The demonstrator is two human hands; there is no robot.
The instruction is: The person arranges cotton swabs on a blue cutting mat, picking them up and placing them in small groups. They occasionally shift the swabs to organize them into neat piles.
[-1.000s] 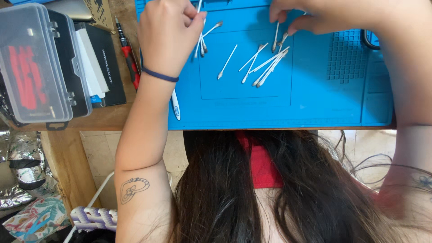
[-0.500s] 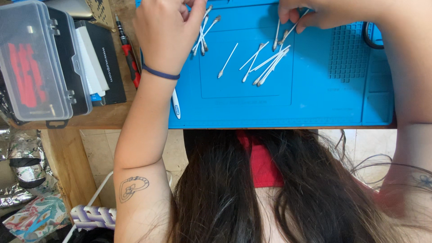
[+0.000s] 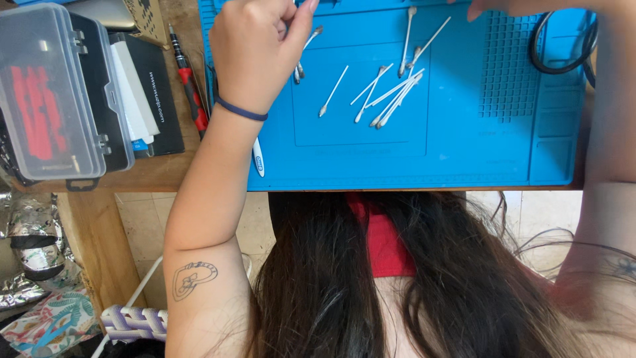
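A blue mat (image 3: 464, 159) covered the wooden tabletop (image 3: 152, 174). Loose swabs (image 3: 387, 96) lay scattered mid-mat. The left hand (image 3: 258, 46) (wrist banded) was fisted around several swabs. Farther up, the right hand (image 3: 523, 6) sat mostly out of frame; its grip could not be determined.

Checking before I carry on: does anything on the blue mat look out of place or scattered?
Cotton swabs lie loose at crossing angles across the blue mat, not bundled. A white pen-like tool straddles the mat's left edge. The left hand holds a few swabs.
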